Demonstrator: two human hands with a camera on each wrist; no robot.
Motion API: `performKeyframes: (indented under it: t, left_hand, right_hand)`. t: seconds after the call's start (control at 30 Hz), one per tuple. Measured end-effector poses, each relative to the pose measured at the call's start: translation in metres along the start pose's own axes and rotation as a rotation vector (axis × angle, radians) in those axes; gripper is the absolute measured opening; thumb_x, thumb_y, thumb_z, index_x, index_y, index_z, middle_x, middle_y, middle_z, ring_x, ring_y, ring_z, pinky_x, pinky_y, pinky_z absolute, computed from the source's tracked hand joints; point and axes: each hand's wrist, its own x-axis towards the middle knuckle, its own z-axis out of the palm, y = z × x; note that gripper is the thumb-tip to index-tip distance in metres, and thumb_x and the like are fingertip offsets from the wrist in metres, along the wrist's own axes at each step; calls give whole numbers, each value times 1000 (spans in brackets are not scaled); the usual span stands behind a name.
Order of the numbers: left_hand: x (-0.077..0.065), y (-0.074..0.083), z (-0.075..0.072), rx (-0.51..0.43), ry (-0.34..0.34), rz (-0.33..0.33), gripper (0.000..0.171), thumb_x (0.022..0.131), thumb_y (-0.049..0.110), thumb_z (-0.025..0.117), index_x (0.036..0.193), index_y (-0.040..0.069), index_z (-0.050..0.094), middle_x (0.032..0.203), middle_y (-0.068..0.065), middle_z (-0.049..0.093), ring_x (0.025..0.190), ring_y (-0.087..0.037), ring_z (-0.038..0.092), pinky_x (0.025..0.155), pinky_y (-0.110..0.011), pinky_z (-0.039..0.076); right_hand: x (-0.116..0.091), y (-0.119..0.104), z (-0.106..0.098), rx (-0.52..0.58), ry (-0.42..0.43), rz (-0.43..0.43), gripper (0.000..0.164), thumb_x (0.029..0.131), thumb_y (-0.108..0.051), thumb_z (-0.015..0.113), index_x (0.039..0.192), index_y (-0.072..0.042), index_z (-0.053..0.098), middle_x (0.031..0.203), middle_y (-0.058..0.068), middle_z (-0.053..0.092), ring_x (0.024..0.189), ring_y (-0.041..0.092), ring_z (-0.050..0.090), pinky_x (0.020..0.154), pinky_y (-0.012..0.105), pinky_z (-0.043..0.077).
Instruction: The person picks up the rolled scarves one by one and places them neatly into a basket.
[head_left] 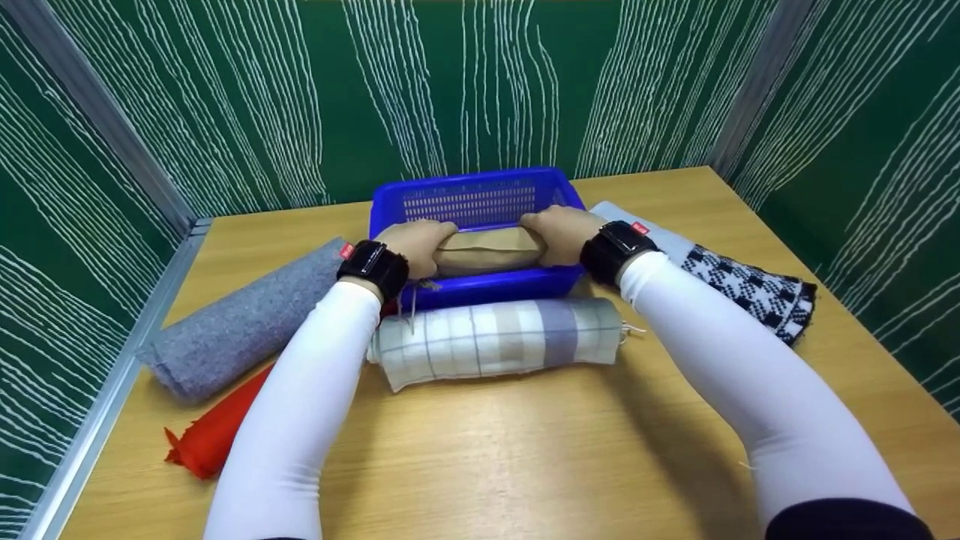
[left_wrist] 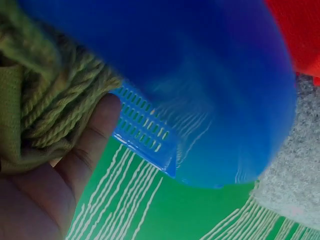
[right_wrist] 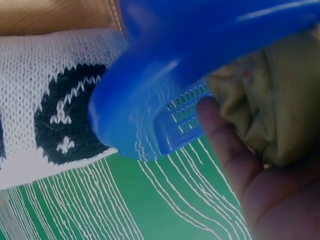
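Observation:
Between my two hands, a rolled tan scarf (head_left: 487, 255) lies sideways over the opening of a blue plastic basket (head_left: 487, 286). My left hand (head_left: 417, 244) grips its left end, and my right hand (head_left: 566, 231) grips the right end. Twisted fringe (left_wrist: 65, 100) sticks out by the left fingers in the left wrist view. Bunched folds of the tan scarf (right_wrist: 280, 105) rest against the right fingers in the right wrist view. The basket's slotted far wall shows behind the roll; its floor is mostly hidden.
A plaid rolled scarf (head_left: 495, 339) lies in front of the basket. To the left are a grey roll (head_left: 247, 322) and a red roll (head_left: 225, 427), partly behind the left arm. A black-and-white patterned knit roll (head_left: 739, 289) lies right. Green walls (head_left: 480, 90) enclose the wooden table (head_left: 480, 457).

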Motion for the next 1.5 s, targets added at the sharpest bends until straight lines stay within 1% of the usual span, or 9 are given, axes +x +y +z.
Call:
performKeyframes:
  t: [0.2, 0.33, 0.47, 0.7, 0.87, 1.0, 1.2, 1.37, 1.5]
  left_hand:
    - [0, -2, 0, -21, 9, 5, 43, 87, 9, 85, 127, 15, 69, 119, -10, 76, 111, -33, 70, 99, -53, 57]
    - [4, -2, 2, -20, -28, -2, 42, 89, 6, 80, 128, 13, 67, 122, -10, 75, 114, -31, 69, 102, -52, 56]
    - [11, -4, 7, 0, -71, -4, 41, 90, 6, 79, 128, 10, 65, 124, -12, 74, 117, -30, 68, 105, -50, 55]
    - [23, -9, 17, 12, -113, -12, 28, 91, 2, 72, 117, 10, 67, 115, -11, 74, 106, -29, 66, 98, -49, 55]
    - [27, -12, 21, 4, -130, 14, 29, 93, 3, 71, 121, 10, 69, 115, -11, 73, 105, -29, 65, 99, -48, 55]
    - [24, -8, 19, 17, -153, 4, 28, 96, 5, 70, 123, 9, 69, 116, -12, 73, 103, -28, 65, 98, -47, 55]
    - [11, 5, 7, 43, -139, -7, 16, 99, 7, 67, 115, 6, 68, 109, -11, 71, 98, -27, 62, 95, -46, 55]
    - [1, 12, 2, 59, -140, -2, 20, 103, 9, 59, 119, 4, 69, 117, -15, 75, 107, -30, 68, 102, -48, 56]
    - [-4, 15, 0, 67, -148, -16, 20, 104, 11, 56, 117, 4, 70, 119, -16, 75, 106, -29, 66, 103, -47, 55]
  right_hand:
    - [3, 3, -3, 4, -13, -11, 34, 82, -9, 83, 110, -1, 66, 100, 20, 74, 96, 44, 72, 92, 59, 59]
    - [5, 5, -1, 11, -27, 9, 34, 83, -10, 84, 110, -2, 66, 101, 19, 74, 97, 42, 71, 95, 57, 58]
    - [8, 7, 3, 14, -41, 10, 28, 81, -6, 82, 104, -3, 65, 97, 17, 73, 93, 39, 70, 92, 56, 59]
    - [14, 11, 11, 15, -67, 9, 20, 81, -4, 78, 98, -4, 66, 94, 15, 74, 89, 37, 70, 89, 55, 60]
    - [16, 12, 14, 23, -94, 40, 16, 81, 1, 73, 93, -7, 66, 94, 12, 73, 88, 34, 68, 89, 52, 60]
    - [18, 11, 15, 40, -123, 55, 16, 81, 3, 70, 90, -9, 63, 92, 10, 70, 86, 32, 65, 86, 50, 58]
    - [28, 22, 21, 29, -130, 31, 22, 79, -3, 77, 100, -6, 71, 97, 11, 74, 90, 32, 67, 89, 52, 59]
    - [31, 17, 21, 13, -177, 79, 15, 84, -1, 68, 94, -11, 66, 99, 10, 71, 90, 31, 65, 88, 50, 59]
    - [32, 11, 23, -8, -193, 101, 15, 86, 2, 64, 89, -13, 62, 97, 9, 70, 88, 29, 63, 87, 48, 58]
